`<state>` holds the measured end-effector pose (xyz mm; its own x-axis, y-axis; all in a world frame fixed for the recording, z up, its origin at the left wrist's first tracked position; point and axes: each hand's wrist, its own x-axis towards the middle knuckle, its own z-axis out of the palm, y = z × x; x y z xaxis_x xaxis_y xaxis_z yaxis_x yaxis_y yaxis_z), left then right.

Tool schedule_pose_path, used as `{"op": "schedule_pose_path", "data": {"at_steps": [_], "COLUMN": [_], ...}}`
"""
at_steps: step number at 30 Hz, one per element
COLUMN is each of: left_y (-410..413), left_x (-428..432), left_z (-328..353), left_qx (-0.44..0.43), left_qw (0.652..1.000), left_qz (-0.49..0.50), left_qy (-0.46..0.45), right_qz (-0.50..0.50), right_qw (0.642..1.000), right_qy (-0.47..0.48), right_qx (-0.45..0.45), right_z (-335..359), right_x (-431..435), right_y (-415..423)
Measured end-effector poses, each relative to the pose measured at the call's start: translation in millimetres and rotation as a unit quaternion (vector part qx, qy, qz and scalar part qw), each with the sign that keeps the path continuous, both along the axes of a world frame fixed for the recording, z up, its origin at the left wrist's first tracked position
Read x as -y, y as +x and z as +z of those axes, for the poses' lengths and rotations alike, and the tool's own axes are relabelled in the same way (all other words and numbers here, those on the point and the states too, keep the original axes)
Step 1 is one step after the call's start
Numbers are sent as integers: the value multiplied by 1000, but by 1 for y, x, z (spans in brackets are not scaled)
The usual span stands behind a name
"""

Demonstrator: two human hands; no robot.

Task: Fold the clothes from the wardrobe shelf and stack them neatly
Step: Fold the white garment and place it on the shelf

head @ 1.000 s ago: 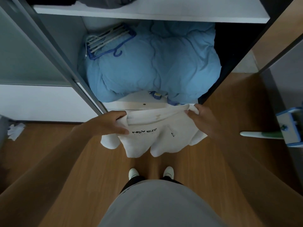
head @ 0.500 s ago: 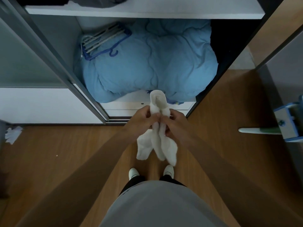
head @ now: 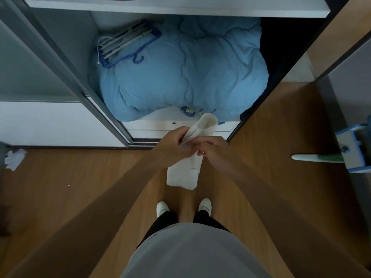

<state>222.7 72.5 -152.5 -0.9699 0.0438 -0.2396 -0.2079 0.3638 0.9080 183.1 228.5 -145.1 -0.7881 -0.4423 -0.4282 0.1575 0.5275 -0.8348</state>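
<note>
While the person stands facing the open wardrobe, a blue quilt (head: 184, 73) fills its lower compartment, and the rest is placed from that quilt. Far to the quilt's left and lower down, a crumpled white paper (head: 15, 159) lies on the wooden floor (head: 60, 173). Just left of the quilt stands a grey sliding door (head: 30, 67). On the quilt's upper left corner rests a bundle of hangers (head: 124, 43), pale ones with a blue one. Above the quilt runs a white shelf (head: 180, 9).

Just below the quilt's front edge, the left hand (head: 172, 145) curls its fingers round the upper part of a white garment (head: 184, 173), gathered into a narrow strip. The strip's top end stands up in front of the quilt's edge and its lower end hangs free above the floor. Beside it the right hand (head: 215, 152) pinches the strip at its middle, close against the left hand. Further below the quilt stand two white shoes (head: 162, 208).

Well to the quilt's right and lower, a blue and white tool (head: 349, 151) with a white and green handle pokes in from the edge; what it is cannot be told.
</note>
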Motion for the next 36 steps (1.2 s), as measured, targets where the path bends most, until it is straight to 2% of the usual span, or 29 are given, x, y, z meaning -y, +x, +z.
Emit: {"op": "schedule_pose_path", "data": {"at_steps": [2, 6, 9, 11, 15, 17, 22, 28, 31, 36], "left_y": [-3, -8, -10, -10, -9, -7, 3, 19, 20, 15], "left_x": [-1, 7, 11, 13, 17, 21, 38, 63, 67, 64], "left_z": [6, 12, 13, 13, 17, 20, 15, -4, -10, -18], "left_qx": [-4, 1, -27, -44, -80, -99, -81, -89, -68, -40], "left_qw": [1000, 996, 994, 994, 990, 989, 996, 995, 997, 998], "left_qz": [-23, -77, -61, -50, -84, -87, -13, 10, 1, -10], "left_qy": [-11, -43, -83, -91, -82, -64, 42, -43, -42, -39], "right_qz": [21, 78, 43, 33, 177, 196, 163, 97, 69, 75], "right_qw": [999, 983, 940, 923, 919, 929, 935, 963, 973, 973], "right_qy": [1, 53, 68, 64, 90, 85, 68, 2, -20, -34], "right_qx": [-26, -160, -333, -379, -340, -303, -309, -251, -218, -217], "right_z": [4, 5, 10, 15, 19, 18, 18, 21, 29, 38], "right_x": [-1, -12, -16, -17, -10, -9, -2, 4, 7, 15], "right_y": [-2, -2, 1, -1, -15, -21, -24, -21, -23, -23]}}
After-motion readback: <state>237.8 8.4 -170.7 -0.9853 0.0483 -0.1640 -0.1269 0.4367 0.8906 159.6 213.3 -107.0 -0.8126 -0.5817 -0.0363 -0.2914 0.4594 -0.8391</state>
